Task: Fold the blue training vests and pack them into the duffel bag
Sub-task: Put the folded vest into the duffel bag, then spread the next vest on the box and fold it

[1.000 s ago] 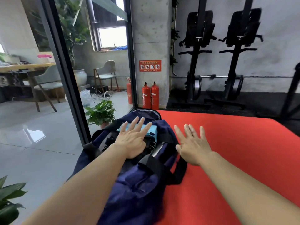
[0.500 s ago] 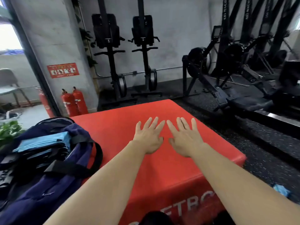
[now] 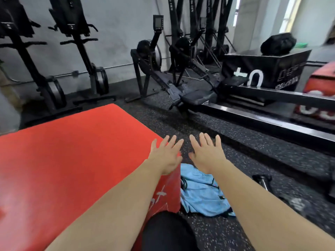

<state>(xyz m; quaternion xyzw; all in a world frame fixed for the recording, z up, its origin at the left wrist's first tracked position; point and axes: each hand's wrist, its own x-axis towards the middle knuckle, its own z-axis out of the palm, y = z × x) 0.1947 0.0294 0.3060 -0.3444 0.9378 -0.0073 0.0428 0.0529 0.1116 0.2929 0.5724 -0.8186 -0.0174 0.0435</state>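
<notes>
Up at 2 o'clock, black box point(image 3: 272, 69): we see a dark bag point(image 3: 278, 43) sitting on top of it; we can't tell if the bag is closed or what is inside.
Red box point(image 3: 63, 160): fills 8 to 10 o'clock, flat padded top, white lettering on its side.
Left hand point(image 3: 165, 156): centre frame, fingers straight and spread, palm down, holding nothing; it is over the red box's corner, and we can't tell if it touches.
Right hand point(image 3: 206, 154): just beside the left at 3 o'clock of it, fingers straight and spread, palm down, holding nothing, over the floor point(image 3: 253, 160).
Blue vest point(image 3: 201, 194): at 5 o'clock, light blue, crumpled and unfolded, dark trim showing, on the speckled floor against the red box's side, below the right wrist.
Rowing machines point(image 3: 181, 84): 12 to 3 o'clock, along the wall.
</notes>
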